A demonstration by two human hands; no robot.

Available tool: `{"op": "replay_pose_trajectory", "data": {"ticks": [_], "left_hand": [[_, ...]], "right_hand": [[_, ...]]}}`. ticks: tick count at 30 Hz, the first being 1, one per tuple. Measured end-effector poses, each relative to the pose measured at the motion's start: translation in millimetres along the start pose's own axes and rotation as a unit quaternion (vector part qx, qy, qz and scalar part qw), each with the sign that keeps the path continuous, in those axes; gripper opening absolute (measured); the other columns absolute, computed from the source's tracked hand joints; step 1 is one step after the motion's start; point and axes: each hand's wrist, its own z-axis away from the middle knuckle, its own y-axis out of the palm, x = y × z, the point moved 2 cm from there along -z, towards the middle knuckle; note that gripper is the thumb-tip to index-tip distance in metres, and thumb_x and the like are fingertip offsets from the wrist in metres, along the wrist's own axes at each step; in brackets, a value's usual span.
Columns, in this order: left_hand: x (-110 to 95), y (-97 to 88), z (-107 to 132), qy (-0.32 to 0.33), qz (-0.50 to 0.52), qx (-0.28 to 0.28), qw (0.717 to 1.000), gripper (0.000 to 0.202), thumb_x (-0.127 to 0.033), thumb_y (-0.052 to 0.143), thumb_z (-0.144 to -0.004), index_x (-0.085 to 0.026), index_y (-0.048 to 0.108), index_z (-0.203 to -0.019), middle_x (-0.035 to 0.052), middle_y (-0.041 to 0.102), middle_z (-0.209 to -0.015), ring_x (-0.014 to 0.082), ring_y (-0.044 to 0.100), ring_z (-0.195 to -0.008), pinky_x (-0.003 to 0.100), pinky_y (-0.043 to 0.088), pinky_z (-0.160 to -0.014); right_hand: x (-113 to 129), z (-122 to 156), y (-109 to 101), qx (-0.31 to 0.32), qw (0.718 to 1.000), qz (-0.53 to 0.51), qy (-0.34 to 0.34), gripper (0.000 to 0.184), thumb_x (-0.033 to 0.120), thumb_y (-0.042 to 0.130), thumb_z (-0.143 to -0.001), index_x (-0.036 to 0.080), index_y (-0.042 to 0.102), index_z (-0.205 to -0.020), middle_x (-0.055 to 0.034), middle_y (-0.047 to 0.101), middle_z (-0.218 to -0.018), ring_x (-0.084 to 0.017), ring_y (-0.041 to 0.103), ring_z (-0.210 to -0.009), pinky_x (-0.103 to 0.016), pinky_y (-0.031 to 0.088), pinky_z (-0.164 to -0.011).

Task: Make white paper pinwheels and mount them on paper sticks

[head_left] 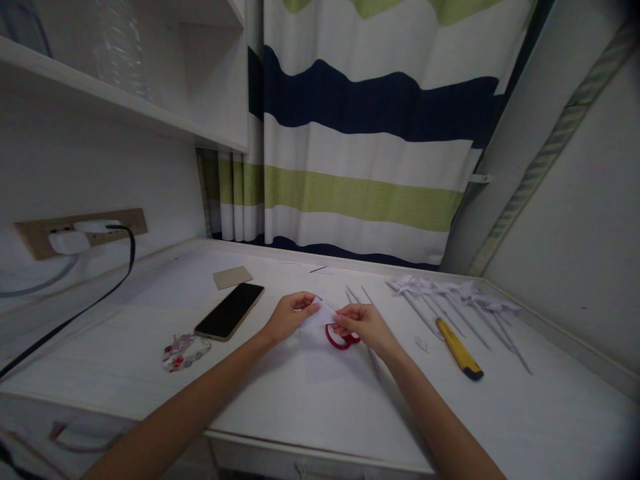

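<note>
Between my two hands is a small piece of white paper (pixel 323 312), held above the desk with one corner pointing up. My left hand (pixel 291 316) pinches its left side between thumb and fingers. On its right edge, my right hand (pixel 364 325) is closed in a pinch as well. Red-handled scissors (pixel 340 341) lie just below the paper, partly hidden by my right hand. Thin rolled paper sticks (pixel 373 303) lie behind and beneath my right hand and forearm. A faint pale sheet (pixel 325 363) seems to lie on the desk under my hands.
To the left lie a black phone (pixel 230 311), a beige card (pixel 233 277) and a beaded string (pixel 183 351). On the right are a yellow utility knife (pixel 459 349) and several paper pinwheels on sticks (pixel 450 293). A black cable (pixel 95 303) runs from the wall socket (pixel 135 221).
</note>
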Motion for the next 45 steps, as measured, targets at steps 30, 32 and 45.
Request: {"op": "replay_pose_trajectory", "data": {"ticks": [30,32,45], "left_hand": [[1.7,5.2,1.3,0.02,-0.024,0.061,0.998,0.021,-0.032,0.053,-0.071,-0.012,0.057,-0.066,-0.0013,0.054,-0.058,0.0097,0.047,-0.055,0.02,0.038,-0.053],[2.6,4.9,1.3,0.022,-0.034,0.06,0.997,0.021,-0.032,0.052,-0.071,-0.012,0.058,-0.066,-0.0011,0.054,-0.058,0.0097,0.047,-0.054,0.02,0.037,-0.053],[5.6,6.1,2.4,0.066,-0.183,0.031,0.98,0.027,-0.033,0.043,-0.078,-0.014,0.054,-0.063,-0.0018,0.051,-0.057,0.0109,0.046,-0.055,0.019,0.035,-0.051]], "right_hand": [[-6.2,1.1,0.1,0.059,0.994,0.08,0.037,0.015,0.025,0.05,-0.082,0.011,0.055,-0.079,0.0025,0.056,-0.066,-0.007,0.054,-0.053,-0.023,0.046,-0.051],[-7.4,1.2,0.3,0.064,0.994,0.082,0.04,0.015,0.024,0.05,-0.081,0.011,0.055,-0.078,0.0026,0.056,-0.066,-0.007,0.054,-0.054,-0.023,0.046,-0.052],[-3.5,4.2,3.7,0.072,0.992,0.076,0.069,0.016,0.025,0.049,-0.082,0.011,0.055,-0.079,0.002,0.057,-0.068,-0.007,0.054,-0.054,-0.023,0.047,-0.052]]}}
